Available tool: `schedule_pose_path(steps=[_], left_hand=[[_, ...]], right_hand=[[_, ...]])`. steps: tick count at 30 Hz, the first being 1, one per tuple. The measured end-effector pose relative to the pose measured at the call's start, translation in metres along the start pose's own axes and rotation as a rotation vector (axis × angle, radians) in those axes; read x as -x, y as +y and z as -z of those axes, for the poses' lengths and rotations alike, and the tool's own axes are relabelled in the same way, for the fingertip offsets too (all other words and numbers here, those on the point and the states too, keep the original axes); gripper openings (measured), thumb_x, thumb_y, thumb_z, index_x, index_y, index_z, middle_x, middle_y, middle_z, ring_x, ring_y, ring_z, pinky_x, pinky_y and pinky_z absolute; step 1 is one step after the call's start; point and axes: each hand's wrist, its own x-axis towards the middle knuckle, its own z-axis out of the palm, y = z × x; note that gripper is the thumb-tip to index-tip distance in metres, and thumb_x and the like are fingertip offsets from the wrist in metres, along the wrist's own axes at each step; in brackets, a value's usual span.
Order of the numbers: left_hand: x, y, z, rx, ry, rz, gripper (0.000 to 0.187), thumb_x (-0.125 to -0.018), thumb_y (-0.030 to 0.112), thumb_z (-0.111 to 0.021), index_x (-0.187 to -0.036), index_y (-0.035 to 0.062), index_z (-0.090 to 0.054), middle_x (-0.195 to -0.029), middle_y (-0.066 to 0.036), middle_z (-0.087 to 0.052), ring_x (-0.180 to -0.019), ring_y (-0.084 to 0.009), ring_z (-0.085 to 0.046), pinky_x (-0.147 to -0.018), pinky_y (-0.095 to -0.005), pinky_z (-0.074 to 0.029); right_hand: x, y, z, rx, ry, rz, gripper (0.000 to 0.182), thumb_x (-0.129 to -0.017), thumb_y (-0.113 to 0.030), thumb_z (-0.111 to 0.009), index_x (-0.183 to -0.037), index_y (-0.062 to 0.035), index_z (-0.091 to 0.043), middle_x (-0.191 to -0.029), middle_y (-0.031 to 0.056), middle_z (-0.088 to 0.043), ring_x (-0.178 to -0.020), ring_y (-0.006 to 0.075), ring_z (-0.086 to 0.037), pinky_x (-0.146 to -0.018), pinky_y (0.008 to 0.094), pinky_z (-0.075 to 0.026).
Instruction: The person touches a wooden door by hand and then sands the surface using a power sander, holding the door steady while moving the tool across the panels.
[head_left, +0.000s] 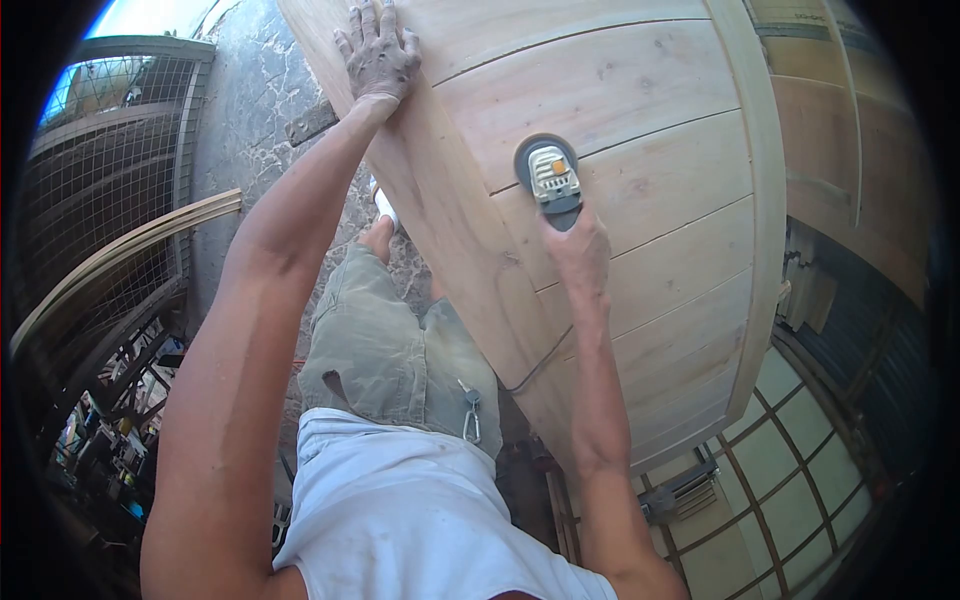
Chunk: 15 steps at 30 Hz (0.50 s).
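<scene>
A large pale wooden door-like panel (640, 80) with plank grooves and a wide border lies in front of me. My right hand (580, 250) is wrapped round the dark handle of an electric disc sander (552, 172), which has a pale body, an orange spot and a round grey head. The sander's head rests on the planks, beside a groove. Dusty and spread, my left hand (380, 58) lies flat on the panel's left border. A dark power cord (540, 365) runs over the panel's near edge beneath my right forearm.
Left of me are a wire mesh frame (120, 120) and thin wooden strips (130, 240). Assorted clutter (120, 450) fills the lower left. Brown wooden boards (840, 150) stand on the right, above a gridded window-like surface (790, 440). The floor (245, 90) is cracked concrete.
</scene>
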Motion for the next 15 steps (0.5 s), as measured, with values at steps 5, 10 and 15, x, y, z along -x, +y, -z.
schedule_pose_path(steps=[5,10,15], left_hand=[[-0.001,0.005,0.005,-0.013,-0.012,0.012,0.068,-0.107,0.045,-0.049,-0.169,0.0146,-0.049,-0.180,-0.018,-0.036,-0.170,-0.0371,-0.027,-0.138,-0.0621,-0.013],[-0.003,-0.004,0.006,0.005,0.003,0.005,0.067,-0.107,0.044,-0.051,-0.167,0.0141,-0.051,-0.180,-0.019,-0.038,-0.169,-0.0388,-0.028,-0.137,-0.0629,-0.014],[-0.001,-0.001,0.009,0.025,0.017,0.007,0.067,-0.107,0.043,-0.052,-0.167,0.0141,-0.052,-0.179,-0.020,-0.038,-0.169,-0.0391,-0.029,-0.137,-0.0637,-0.014]], right_hand=[[-0.011,-0.025,0.002,0.006,-0.065,0.051,0.051,-0.091,-0.039,-0.085,-0.115,0.0007,-0.065,-0.104,0.0284,-0.077,-0.097,0.0495,-0.076,-0.083,0.0587,-0.060],[-0.022,-0.062,-0.023,-0.010,-0.074,0.112,0.053,-0.091,-0.040,-0.086,-0.115,0.0027,-0.065,-0.102,0.0285,-0.077,-0.096,0.0499,-0.076,-0.083,0.0586,-0.060],[-0.024,-0.060,-0.020,0.001,-0.093,0.124,0.055,-0.091,-0.042,-0.086,-0.116,0.0027,-0.065,-0.102,0.0280,-0.077,-0.095,0.0496,-0.077,-0.081,0.0588,-0.060]])
